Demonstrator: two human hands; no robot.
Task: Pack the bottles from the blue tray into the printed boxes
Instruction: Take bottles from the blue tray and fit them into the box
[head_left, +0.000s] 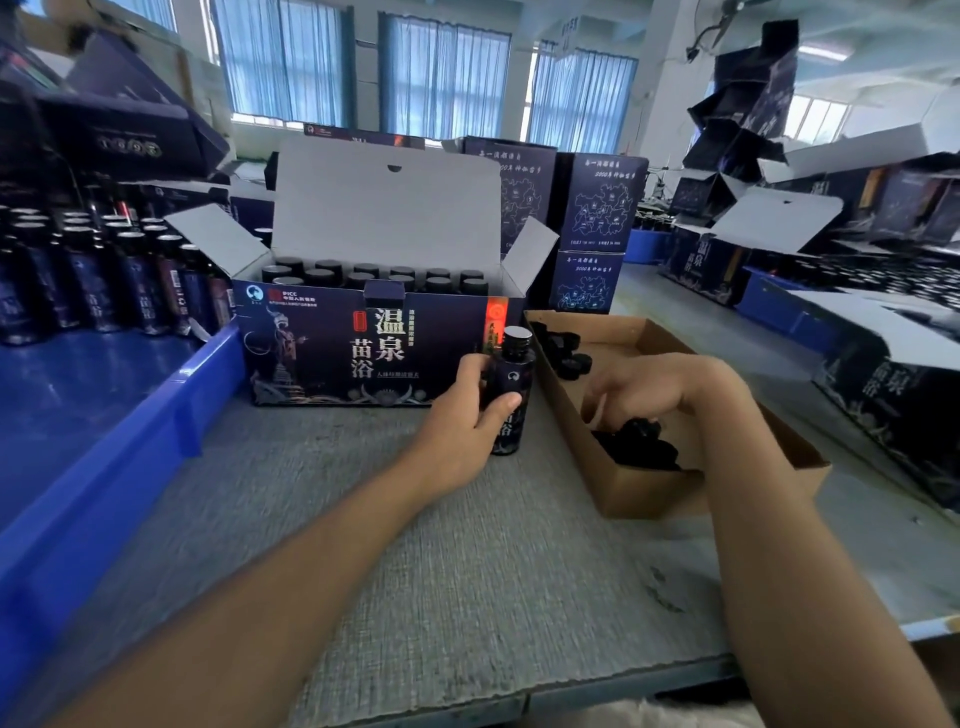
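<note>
Grey bench top (467, 571) under blue-curtained windows, and the left hand (467, 415) wraps thumb and fingers round one dark bottle (511, 374), upright on the bench just in front of the open printed box (332, 353), at its right end. Capped bottles (374, 275) fill that box. Right hand (639, 387) is down in the brown cardboard tray (639, 493), fingers curled over loose black caps (639, 447); whether it grips one, can't tell. Further bottles (93, 280) stand in the blue tray (104, 457) at left.
</note>
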